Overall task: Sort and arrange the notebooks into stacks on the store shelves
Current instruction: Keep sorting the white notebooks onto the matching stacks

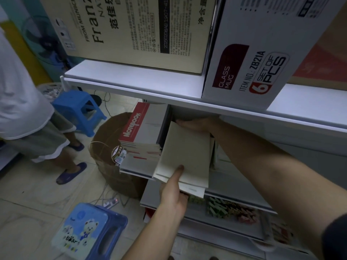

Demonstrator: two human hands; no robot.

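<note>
left hand point(172, 194) pinches beige notebooks point(185, 156) at six o'clock, thumb on top; right hand point(197, 124) touches their twelve o'clock edge, finger set unclear.

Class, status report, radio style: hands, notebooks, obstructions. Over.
Left hand pinches beige notebooks, near edge. Right hand flat at far edge. Red notebook stack close alongside, left.

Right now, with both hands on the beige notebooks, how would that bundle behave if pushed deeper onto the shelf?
The beige notebooks look thin and soft-covered, so they are probably light and somewhat floppy; the left hand and right hand are at opposite ends. Their near edges sit staggered, so they may fan apart when pushed.
</note>
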